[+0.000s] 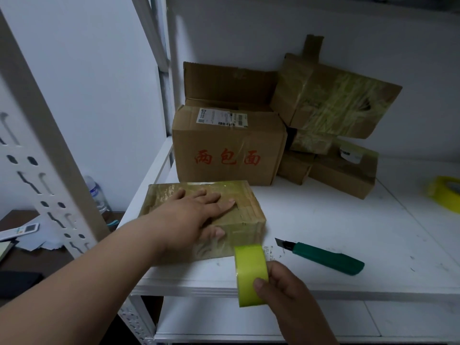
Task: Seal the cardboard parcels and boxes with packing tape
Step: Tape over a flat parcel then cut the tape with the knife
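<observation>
1. The right hand [286, 292] is nearest the camera, at the front edge of the white shelf [323, 220]. Its fingers and thumb curl round a yellow-green tape roll [251, 272], held upright on edge.
2. A strip of tape appears to run from the roll up onto the near side of the parcel [206, 217], so roll and parcel are joined at the parcel's front right corner.
3. The parcel lies just beyond and left of the roll, its long axis running left to right. It is already heavily wrapped in tape.
4. The left hand [196, 212] rests flat on the parcel's top, fingers spread and straight, thumb against the near face. It is the hand on the parcel; the right hand is nearer the free tape.
5. A green knife [328, 257], blade out, lies on the shelf just right of the roll, within the right hand's reach. Judgement: cutting requires freeing that hand.
6. Farther back stand a printed box [229, 148] with an open flap and a pile of taped parcels [333, 113].
7. A second tape roll [445, 192] sits at the far right.
</observation>
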Demonstrator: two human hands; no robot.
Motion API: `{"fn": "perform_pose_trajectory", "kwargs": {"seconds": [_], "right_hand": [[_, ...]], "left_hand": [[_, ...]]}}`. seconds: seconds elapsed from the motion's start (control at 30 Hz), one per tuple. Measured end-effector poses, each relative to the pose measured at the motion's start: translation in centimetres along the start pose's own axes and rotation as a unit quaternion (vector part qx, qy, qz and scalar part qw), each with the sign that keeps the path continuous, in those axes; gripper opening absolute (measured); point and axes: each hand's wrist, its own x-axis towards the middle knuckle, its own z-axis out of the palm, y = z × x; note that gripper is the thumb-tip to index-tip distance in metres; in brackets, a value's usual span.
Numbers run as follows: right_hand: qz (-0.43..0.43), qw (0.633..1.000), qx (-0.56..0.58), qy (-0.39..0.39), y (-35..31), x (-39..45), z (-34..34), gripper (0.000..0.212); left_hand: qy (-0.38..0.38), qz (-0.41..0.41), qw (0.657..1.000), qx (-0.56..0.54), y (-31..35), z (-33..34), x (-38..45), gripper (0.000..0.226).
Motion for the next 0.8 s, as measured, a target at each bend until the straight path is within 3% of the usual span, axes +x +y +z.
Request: {"fn": "perform_pose_trajectory", "kwargs": {"seconds": [0.23, 0.3, 0.37, 0.47, 0.57, 0.67, 0.8], "right_hand": [[-0.018, 0.994, -0.099, 0.035, 0.3, 1.7, -1.0, 0.029], [-0.013, 0.995, -0.09, 0.046, 0.1, 2.0, -1.2, 0.021], [-0.02, 0.992, -0.056, 0.108, -0.4, 2.6, -1.4, 0.009], [-0.12, 0.97, -0.119, 0.173, -1.4, 4.6, -1.9, 0.022], [-0.213, 0.937, -0.263, 0.084, -2.8, 7.2, -1.6, 0.053], [-0.212, 0.911, -0.354, -0.007, -3.2, 9.6, -1.5, 0.049], [-0.184, 0.877, -0.441, -0.035, -4.0, 10.4, -2.3, 0.047]], "left_hand": [[-0.025, 0.004, 0.999, 0.022, 1.3, 0.6, 1.1, 0.07], [-0.04, 0.002, 0.999, 0.002, 1.2, 0.5, 1.3, 0.072], [-0.05, -0.008, 0.998, -0.026, 1.2, 0.3, 1.6, 0.064], [-0.016, -0.033, 0.997, -0.061, 1.6, 0.4, 1.8, 0.057], [0.053, -0.057, 0.996, -0.045, 2.2, 1.3, 1.8, 0.07], [0.075, -0.07, 0.994, -0.033, 2.5, 1.8, 1.9, 0.089], [0.088, -0.068, 0.994, -0.001, 2.4, 2.3, 2.3, 0.093]]}}
